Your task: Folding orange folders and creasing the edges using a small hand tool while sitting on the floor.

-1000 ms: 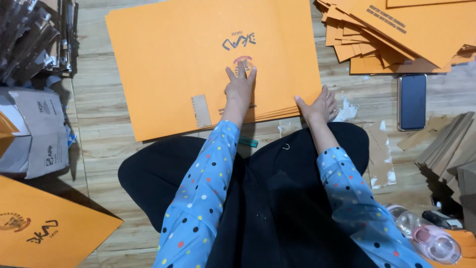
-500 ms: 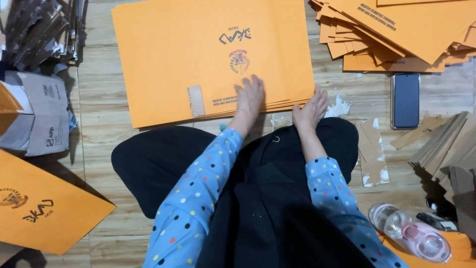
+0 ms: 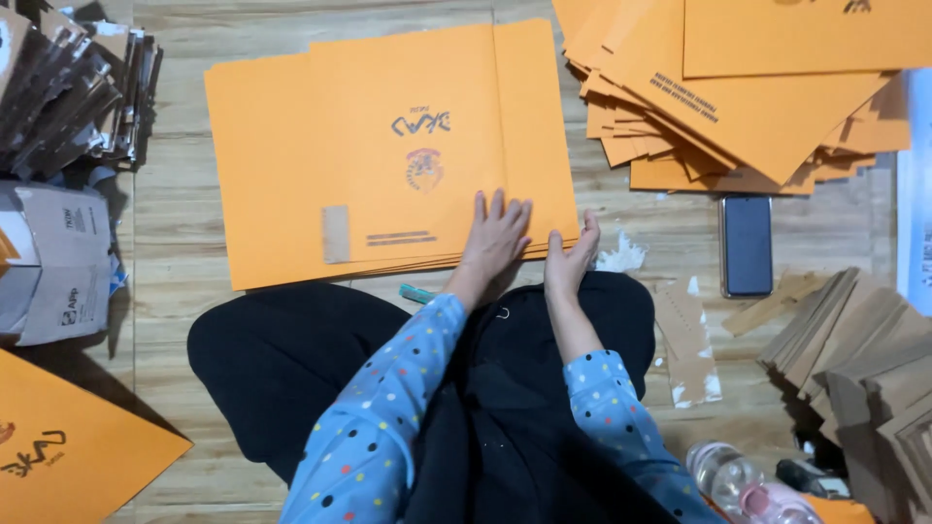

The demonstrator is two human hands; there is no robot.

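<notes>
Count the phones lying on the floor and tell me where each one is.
1. A dark phone lies flat on the wooden floor, right of the right hand, just below the orange envelope pile. Others may be hidden under the piles.
</notes>
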